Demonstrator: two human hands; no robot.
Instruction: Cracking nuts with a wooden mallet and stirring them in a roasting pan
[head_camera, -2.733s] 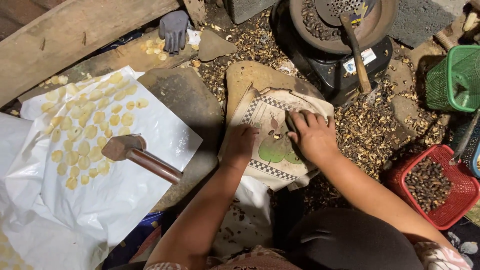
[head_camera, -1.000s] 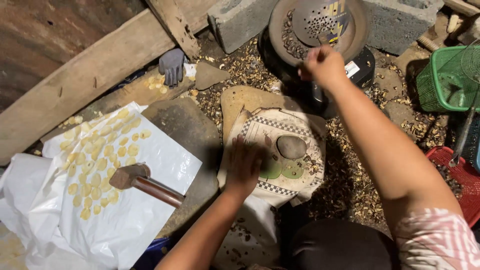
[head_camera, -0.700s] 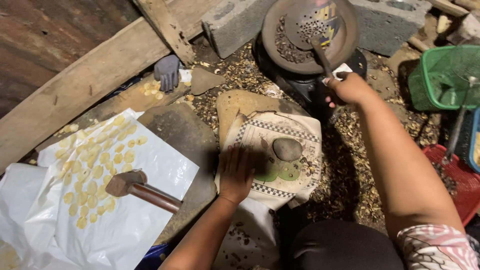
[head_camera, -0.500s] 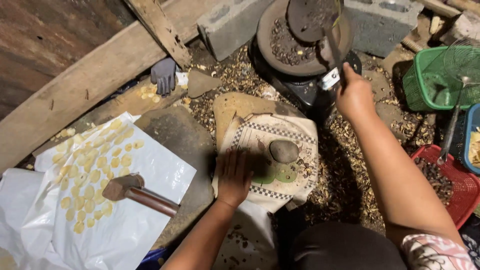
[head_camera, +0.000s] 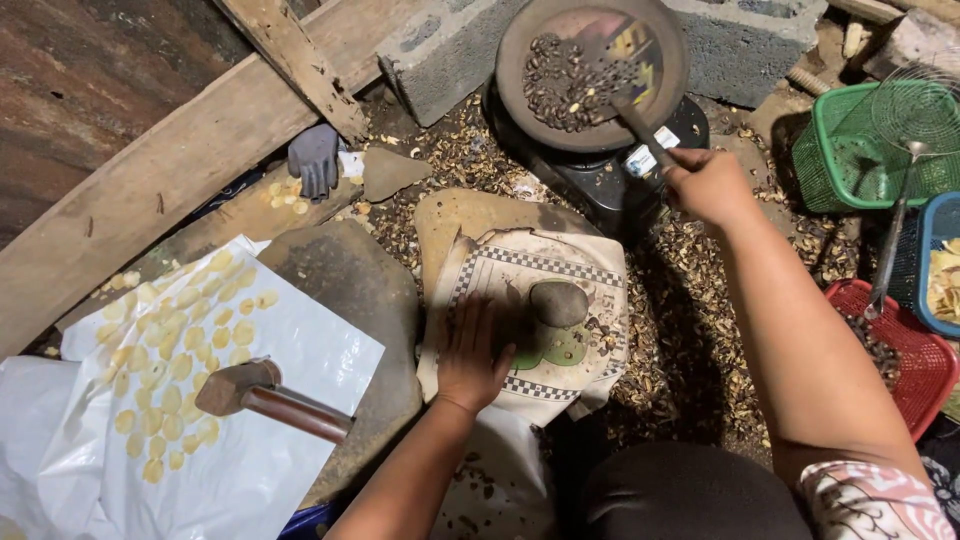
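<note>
My right hand (head_camera: 705, 183) grips the handle of a ladle (head_camera: 640, 125) whose bowl reaches into a round dark pan (head_camera: 520, 50) of roasted seeds on a black stove (head_camera: 600, 185). My left hand (head_camera: 475, 355) lies flat, fingers spread, on a printed cloth (head_camera: 560, 290) draped over a flat stone (head_camera: 450, 215). A small rounded stone (head_camera: 558, 303) rests on the cloth just right of my left fingers.
A wooden mallet (head_camera: 265, 400) lies on a white plastic sheet (head_camera: 280, 470) covered with several flattened yellow discs. A grey glove (head_camera: 315, 160) sits by a wooden beam (head_camera: 150, 180). Green (head_camera: 830, 160), blue (head_camera: 935, 270) and red (head_camera: 925, 370) baskets stand at right, with a wire skimmer (head_camera: 900, 200). Husks litter the ground.
My right hand left the cloth, reached up to the pan and took the ladle handle, then drew back slightly. The rounded stone now lies uncovered. My left hand stays on the cloth.
</note>
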